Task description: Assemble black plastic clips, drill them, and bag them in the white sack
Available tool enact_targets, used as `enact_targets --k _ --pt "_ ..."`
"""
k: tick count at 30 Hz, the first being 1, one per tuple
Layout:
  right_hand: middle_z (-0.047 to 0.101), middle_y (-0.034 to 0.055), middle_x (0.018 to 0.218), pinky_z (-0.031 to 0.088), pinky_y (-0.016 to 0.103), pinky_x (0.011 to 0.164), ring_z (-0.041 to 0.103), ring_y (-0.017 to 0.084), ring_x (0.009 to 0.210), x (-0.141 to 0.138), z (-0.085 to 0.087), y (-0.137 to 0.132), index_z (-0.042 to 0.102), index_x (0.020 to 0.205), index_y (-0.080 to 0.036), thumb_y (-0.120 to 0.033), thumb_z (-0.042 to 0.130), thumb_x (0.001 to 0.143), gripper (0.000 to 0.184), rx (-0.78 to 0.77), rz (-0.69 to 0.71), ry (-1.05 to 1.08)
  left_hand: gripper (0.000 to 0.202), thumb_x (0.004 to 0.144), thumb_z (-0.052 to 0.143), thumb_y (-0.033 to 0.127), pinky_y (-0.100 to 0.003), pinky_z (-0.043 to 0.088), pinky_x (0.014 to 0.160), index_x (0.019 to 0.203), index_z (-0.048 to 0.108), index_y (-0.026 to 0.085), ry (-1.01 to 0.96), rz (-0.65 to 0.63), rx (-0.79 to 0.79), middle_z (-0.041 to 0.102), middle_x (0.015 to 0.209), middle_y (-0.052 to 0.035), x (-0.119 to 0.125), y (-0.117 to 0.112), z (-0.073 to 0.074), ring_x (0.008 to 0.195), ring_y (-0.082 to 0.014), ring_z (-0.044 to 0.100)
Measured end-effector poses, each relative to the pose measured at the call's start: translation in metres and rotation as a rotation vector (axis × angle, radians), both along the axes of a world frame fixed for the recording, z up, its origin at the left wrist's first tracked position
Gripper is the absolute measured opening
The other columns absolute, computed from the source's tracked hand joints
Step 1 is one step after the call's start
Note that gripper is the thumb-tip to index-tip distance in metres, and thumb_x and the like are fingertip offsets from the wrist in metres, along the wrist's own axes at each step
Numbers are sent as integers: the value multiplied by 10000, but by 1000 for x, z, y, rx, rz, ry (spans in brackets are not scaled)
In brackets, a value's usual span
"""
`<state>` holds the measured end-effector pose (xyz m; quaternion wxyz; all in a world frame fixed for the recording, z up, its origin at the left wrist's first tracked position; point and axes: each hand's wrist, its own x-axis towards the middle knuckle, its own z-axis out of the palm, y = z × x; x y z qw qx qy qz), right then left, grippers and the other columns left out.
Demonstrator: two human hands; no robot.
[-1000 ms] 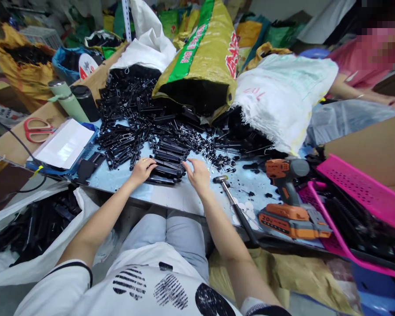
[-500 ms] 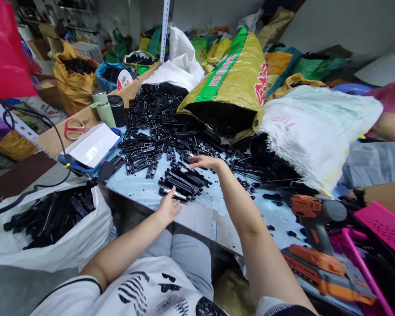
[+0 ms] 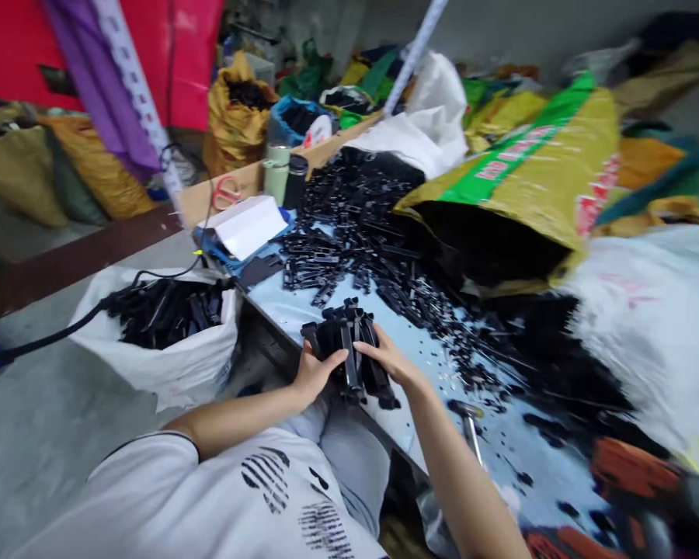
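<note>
Between my two hands is a bundle of long black plastic parts (image 3: 349,349), held above the near edge of the table. My left hand (image 3: 318,369) grips its left side, thumb laid across the front. On the right side my right hand (image 3: 387,355) clasps it, the thumb also in front and the fingers behind. What exact kind the parts are, I cannot tell. Beyond them a heap of small black parts (image 3: 349,206) spreads over the light blue tabletop (image 3: 273,299).
A white sack (image 3: 210,361) of black parts stands on the floor at left. On the table are a paper stack (image 3: 245,225), red scissors (image 3: 227,192), a hammer (image 3: 471,431) and an orange power drill (image 3: 634,473). A yellow-green sack (image 3: 518,171) lies open behind.
Both hands have closed on the black parts, gathered them into a bundle and lifted them off the tabletop towards the near edge. The view has turned left.
</note>
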<state>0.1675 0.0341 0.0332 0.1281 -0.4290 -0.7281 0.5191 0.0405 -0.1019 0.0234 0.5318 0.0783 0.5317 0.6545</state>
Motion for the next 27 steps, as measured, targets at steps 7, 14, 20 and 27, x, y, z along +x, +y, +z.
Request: enact_targets --k 7,14,20,27 --pt "616 90 1128 489 382 881 585 225 1034 -217 -6 -106 491 1160 -177 -540 641 720 589 -239 126 334 471 688 665 509 -343 524 738 1007 626 165 247 161 -128 705 891 -85 -206 -81 13 844 -249 664" --pt "569 132 1190 476 389 879 564 216 1070 -359 -45 -176 331 1304 -151 -480 559 823 627 -192 252 54 558 630 707 517 -348 451 850 1026 605 138 883 48 -488 689 984 -98 -384 -134 11 990 -281 605" --pt "554 223 1173 387 421 946 519 302 1132 -338 -68 -168 474 1145 -85 -531 462 880 520 427 646 -302 746 670 640 597 -399 325 992 1173 507 62 1122 -77 -743 485 1310 -235 -406 -131 -44 1277 -358 376" --pt "680 108 905 427 276 778 636 214 900 -278 -51 -179 616 915 -152 -408 496 898 283 651 1331 -238 440 579 760 445 -346 439 850 886 674 142 897 -233 -488 695 926 -106 -425 -123 -41 960 -302 611"
